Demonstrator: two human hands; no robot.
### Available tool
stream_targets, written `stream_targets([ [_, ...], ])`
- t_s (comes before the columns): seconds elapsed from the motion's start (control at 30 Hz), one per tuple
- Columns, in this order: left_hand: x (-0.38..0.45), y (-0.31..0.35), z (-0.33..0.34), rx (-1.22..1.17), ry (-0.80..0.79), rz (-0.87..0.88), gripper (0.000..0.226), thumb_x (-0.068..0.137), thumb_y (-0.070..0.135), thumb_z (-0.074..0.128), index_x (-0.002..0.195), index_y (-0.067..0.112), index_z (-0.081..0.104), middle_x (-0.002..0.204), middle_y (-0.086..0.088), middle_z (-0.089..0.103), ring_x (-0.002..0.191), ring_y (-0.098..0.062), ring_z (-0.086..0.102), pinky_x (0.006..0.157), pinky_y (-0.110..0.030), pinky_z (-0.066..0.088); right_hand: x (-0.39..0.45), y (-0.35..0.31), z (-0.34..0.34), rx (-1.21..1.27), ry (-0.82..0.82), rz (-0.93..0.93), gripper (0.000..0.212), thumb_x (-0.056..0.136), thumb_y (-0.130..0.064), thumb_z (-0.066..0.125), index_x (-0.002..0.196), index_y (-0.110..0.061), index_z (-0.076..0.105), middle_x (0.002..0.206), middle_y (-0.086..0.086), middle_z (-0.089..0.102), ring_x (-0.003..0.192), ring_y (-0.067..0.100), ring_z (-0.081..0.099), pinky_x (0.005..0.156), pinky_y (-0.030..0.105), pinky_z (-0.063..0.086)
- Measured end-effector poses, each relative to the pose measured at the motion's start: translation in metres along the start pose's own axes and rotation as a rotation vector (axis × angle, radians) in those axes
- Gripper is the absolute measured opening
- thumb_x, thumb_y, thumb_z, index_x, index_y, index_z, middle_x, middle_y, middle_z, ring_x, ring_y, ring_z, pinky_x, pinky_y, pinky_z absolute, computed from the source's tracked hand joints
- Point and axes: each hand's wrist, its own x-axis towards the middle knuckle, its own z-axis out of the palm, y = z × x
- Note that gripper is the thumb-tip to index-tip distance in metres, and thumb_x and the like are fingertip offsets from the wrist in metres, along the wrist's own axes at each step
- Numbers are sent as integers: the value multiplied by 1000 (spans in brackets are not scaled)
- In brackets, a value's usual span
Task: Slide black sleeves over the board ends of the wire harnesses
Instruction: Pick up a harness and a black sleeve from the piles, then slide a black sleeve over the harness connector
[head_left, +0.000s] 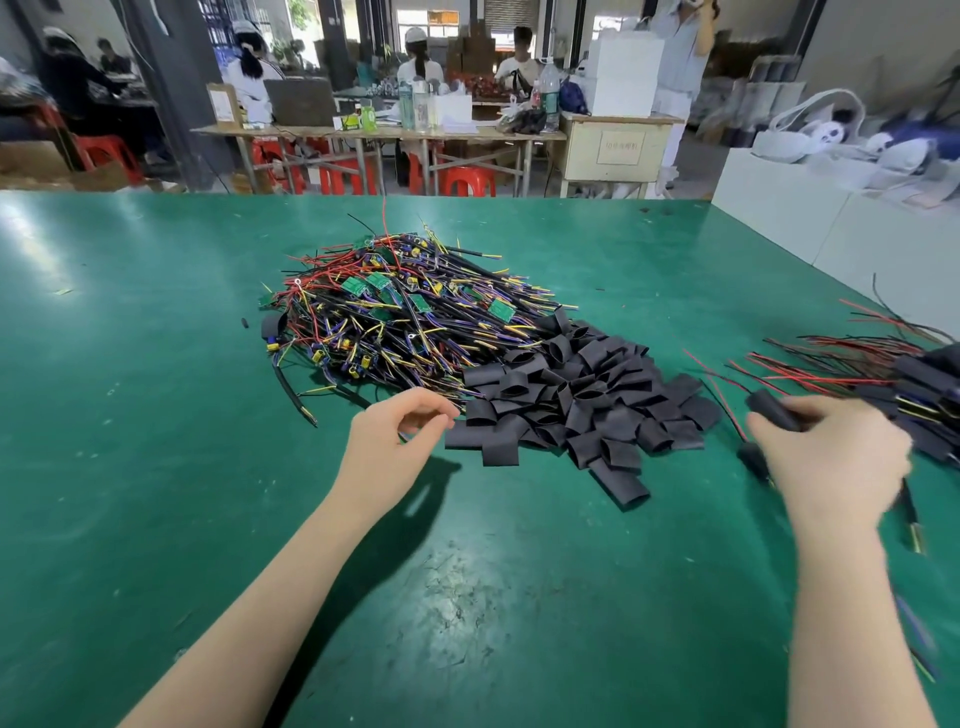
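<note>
Sleeves (576, 395), cut short and black, are lying heaped just ahead of and between the two hands, so either one can reach them without stretching. Beyond that heap, further from the left hand (387, 441), the unsleeved harnesses (395, 306) are sitting in a tangle of red, yellow and purple wire with small green boards showing on top. The left hand is hovering at the near edge of the tangle, beside the sleeve heap; its fingers are loosely curled, thumb and forefinger nearly meeting, and it appears to be holding nothing. The right hand (831, 457) is gripping a sleeved harness (774, 410), the black sleeve sticking out past its knuckles and cable trailing below the wrist; blur makes the exact grip hard to read. Just beyond the right hand the finished pile (924, 384) is building up, red leads fanned toward the middle, which suggests this piece is being carried there for setting down. The green table (156, 415) is bearing all three piles, sorted left to right in working order.
</note>
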Motion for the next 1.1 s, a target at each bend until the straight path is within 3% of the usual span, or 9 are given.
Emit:
stream_targets([
  [0.1,-1,0,2,14,-20,17,16,88,0,64,87,13,72,84,8,72,72,-1,60,71,-10,42,3,14,-3,-67,-35,180,30,69,-20,75,97,-12,75,82,25,66,81,44,63,75,44,51],
  [0.2,-1,-1,3,14,-26,22,17,88,0,64,86,14,72,83,8,72,70,-3,59,72,-15,44,4,22,-1,-95,-149,237,26,72,-22,78,95,-11,75,89,25,66,90,44,63,75,42,48],
  [0.37,0,-4,1,21,4,-8,19,89,1,64,87,17,72,85,9,71,75,-12,60,75,-24,47,7,26,7,-103,-190,288,44,78,-21,72,121,-12,65,120,23,62,112,43,56,93,48,45],
  [0.57,1,-3,0,14,15,-27,19,89,-1,63,87,16,72,86,6,72,72,-5,58,71,-17,46,8,28,11,-119,-199,253,36,80,-4,65,116,-10,69,115,26,63,107,44,57,91,47,47],
  [0.67,1,-3,0,14,19,-28,18,89,-1,63,87,15,72,85,6,71,69,0,56,69,-12,43,6,20,14,-140,-105,97,34,83,-9,64,117,-8,66,117,27,57,107,45,51,90,46,42],
  [0.73,1,-4,0,19,21,-24,18,89,-1,63,87,15,72,85,7,71,69,1,56,68,-10,43,1,7,15,48,-41,-87,25,84,-11,65,108,-9,70,107,20,65,97,38,59,85,38,42],
  [0.87,4,-9,-1,47,57,-29,19,88,-1,63,87,15,72,87,7,71,74,-5,60,72,-11,44,-35,-37,23,328,-314,-483,12,80,-11,72,90,-16,75,86,-2,71,77,13,64,75,18,42],
  [0.97,7,-18,-4,141,126,-43,18,86,-4,62,89,12,72,90,2,71,78,-10,61,71,-5,40,-60,-55,44,115,-536,-714,18,82,-23,71,99,-19,73,94,-2,66,93,19,59,83,28,45],
  [1.1,13,-32,-7,299,136,-99,26,85,-1,62,106,13,67,106,-2,62,89,-16,58,75,-24,40,-66,-53,57,-38,-586,-766,25,88,-27,63,111,-20,69,107,0,60,108,22,52,89,35,43],
])
